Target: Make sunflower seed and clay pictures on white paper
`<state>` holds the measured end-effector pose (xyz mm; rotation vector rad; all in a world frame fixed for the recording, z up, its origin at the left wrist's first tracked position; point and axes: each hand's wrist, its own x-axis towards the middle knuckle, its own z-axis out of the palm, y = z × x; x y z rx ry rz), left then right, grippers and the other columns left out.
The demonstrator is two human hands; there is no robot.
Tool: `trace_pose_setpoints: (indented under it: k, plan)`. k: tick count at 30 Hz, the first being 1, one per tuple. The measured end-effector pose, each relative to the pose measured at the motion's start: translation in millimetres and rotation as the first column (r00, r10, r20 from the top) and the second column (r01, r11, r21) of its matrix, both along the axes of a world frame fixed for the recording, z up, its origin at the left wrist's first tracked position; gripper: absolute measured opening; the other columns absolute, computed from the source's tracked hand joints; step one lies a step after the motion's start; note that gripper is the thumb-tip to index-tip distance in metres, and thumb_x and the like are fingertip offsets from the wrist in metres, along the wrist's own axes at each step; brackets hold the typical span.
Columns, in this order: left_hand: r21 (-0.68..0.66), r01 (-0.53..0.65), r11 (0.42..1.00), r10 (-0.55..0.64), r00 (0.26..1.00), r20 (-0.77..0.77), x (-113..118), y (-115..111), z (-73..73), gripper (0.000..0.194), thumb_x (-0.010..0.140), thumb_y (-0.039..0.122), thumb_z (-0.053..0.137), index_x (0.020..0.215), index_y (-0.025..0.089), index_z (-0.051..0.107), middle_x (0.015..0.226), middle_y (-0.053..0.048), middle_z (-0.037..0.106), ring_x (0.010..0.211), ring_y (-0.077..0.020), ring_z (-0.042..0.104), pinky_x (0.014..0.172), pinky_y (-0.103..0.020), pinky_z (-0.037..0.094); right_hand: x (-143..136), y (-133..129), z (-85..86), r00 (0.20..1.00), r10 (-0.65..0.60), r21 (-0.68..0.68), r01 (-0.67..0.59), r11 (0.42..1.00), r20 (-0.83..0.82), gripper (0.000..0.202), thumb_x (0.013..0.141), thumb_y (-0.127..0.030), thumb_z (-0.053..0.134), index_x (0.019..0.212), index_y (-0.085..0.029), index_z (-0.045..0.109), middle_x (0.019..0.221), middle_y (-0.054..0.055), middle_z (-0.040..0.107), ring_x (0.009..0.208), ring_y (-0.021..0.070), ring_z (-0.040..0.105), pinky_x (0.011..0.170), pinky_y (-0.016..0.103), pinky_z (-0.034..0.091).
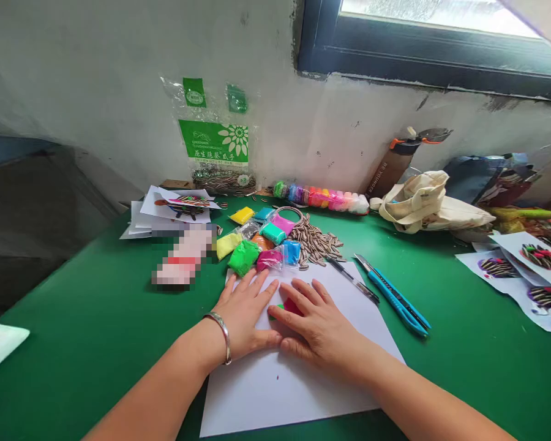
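Note:
Both my hands lie on a white sheet of paper (275,398) on the green table. My left hand (243,312), with a silver bangle at its wrist, rests flat with fingers spread on the paper's left part. My right hand (314,318) lies just beside it, fingers stretched out over a flattened dark pink piece of clay (292,307). A bit of green clay (273,311) shows at the pink piece's left. The right fingers partly hide both pieces. Beyond my fingertips sit several small bags of coloured clay (244,257) and a heap of striped sunflower seeds (316,240).
A black pen (353,280) lies on the paper's right edge, with a blue utility knife (395,297) beside it. Papers with seed pictures lie left (179,205) and right (500,269). Along the wall are a seed bag (218,150), a clay pack (326,199) and a cloth bag (422,202).

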<state>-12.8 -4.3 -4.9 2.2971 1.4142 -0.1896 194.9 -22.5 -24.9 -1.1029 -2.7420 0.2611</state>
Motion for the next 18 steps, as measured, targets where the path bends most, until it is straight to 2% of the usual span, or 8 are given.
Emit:
trace_pose_setpoints:
  k: [7,12,18]
  plan:
    - [-0.001,-0.003,1.0,0.003,1.0,0.007,0.0,-0.3,-0.7,0.089,0.072,0.059,0.06,0.146,0.028,0.022,0.155,-0.008,0.007,0.141,-0.0332,0.002,0.109,-0.06,0.003,8.9,-1.8,-0.7,0.998,-0.028,0.001,0.028,1.0,0.056,0.056,0.092,-0.055,0.037,0.144,-0.037,0.026,0.152,0.008,0.024,0.137,0.0367,0.022,0.104,0.066,0.02]
    - [-0.001,-0.002,1.0,0.002,1.0,-0.001,1.2,-0.3,1.4,0.087,0.073,0.059,0.058,0.146,0.028,0.022,0.155,-0.007,0.008,0.141,-0.0329,0.001,0.109,-0.061,0.003,7.1,-5.6,2.1,0.999,0.031,-0.026,-0.031,0.999,0.032,0.05,0.091,-0.059,0.034,0.138,-0.042,0.035,0.155,0.002,0.016,0.139,0.0361,0.017,0.105,0.067,0.012]
    - [-0.007,0.002,1.0,-0.002,1.0,-0.028,1.8,-0.5,4.8,0.086,0.074,0.06,0.056,0.146,0.028,0.023,0.155,-0.006,0.007,0.142,-0.0318,0.001,0.11,-0.059,0.003,4.4,-4.8,4.4,0.999,0.034,-0.052,-0.034,0.998,0.004,0.045,0.092,-0.059,0.032,0.132,-0.042,0.044,0.154,-0.002,0.019,0.14,0.0328,0.016,0.108,0.064,0.008]
